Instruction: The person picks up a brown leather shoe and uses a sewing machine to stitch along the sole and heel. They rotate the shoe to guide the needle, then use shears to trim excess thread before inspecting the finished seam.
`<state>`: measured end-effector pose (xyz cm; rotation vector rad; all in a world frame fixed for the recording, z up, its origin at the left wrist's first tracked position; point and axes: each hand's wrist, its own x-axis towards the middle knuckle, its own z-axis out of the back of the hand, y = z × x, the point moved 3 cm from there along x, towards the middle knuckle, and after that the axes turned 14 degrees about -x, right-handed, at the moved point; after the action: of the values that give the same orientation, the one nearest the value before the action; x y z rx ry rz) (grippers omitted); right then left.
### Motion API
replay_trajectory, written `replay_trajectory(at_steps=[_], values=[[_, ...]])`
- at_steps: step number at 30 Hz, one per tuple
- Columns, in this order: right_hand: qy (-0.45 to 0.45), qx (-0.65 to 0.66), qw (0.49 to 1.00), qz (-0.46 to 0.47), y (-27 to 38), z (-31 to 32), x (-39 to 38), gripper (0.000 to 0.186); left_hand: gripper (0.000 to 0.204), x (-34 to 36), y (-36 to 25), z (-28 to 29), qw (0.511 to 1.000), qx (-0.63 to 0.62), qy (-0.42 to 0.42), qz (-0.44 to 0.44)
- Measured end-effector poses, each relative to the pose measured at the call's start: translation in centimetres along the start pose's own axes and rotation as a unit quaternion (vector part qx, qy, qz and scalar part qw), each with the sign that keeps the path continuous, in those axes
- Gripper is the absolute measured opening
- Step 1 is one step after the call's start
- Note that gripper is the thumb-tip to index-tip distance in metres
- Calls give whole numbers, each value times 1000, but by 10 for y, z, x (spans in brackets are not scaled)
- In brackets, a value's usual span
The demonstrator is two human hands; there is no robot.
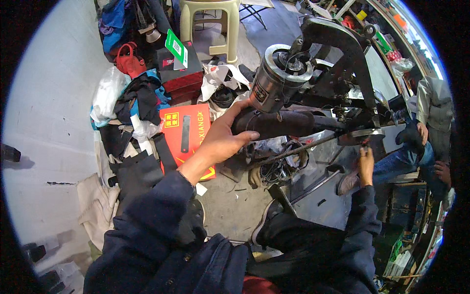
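Note:
A black shoe-repair sewing machine point(342, 54) with a round metal drum point(279, 81) stands before me. Below the drum a dark, rounded, leather-looking piece point(274, 125) lies along the machine's narrow arm; whether it is a shoe I cannot tell. My left hand point(223, 137) grips its left end, thumb on the near side, the other fingers mostly hidden behind it. On the right, my right hand point(365, 166) is closed at the underside of the machine's round hand wheel point(361, 136), apparently on its handle.
At left are a red-orange shoebox point(183, 130), dark boxes point(181, 73) with a green-and-white card point(176, 49), bags and cloth. A cream stool point(210, 6) stands behind. A seated person in jeans point(406, 164) is close on the right. A metal bar point(313, 186) crosses near my feet.

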<state>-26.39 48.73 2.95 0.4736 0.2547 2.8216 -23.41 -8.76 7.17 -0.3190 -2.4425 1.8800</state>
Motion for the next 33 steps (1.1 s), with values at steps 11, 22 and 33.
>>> replay_trajectory(at_steps=[11, 22, 33], values=[[87, 264, 959, -55, 122, 73, -34, 33, 57, 3, 6, 1, 999, -20, -12, -47], [7, 48, 997, -56, -9, 2, 5, 32, 82, 4, 4, 3, 999, -35, -14, 7], [94, 266, 959, -40, 121, 73, -33, 32, 58, 7, 9, 2, 999, -16, -22, -21]])
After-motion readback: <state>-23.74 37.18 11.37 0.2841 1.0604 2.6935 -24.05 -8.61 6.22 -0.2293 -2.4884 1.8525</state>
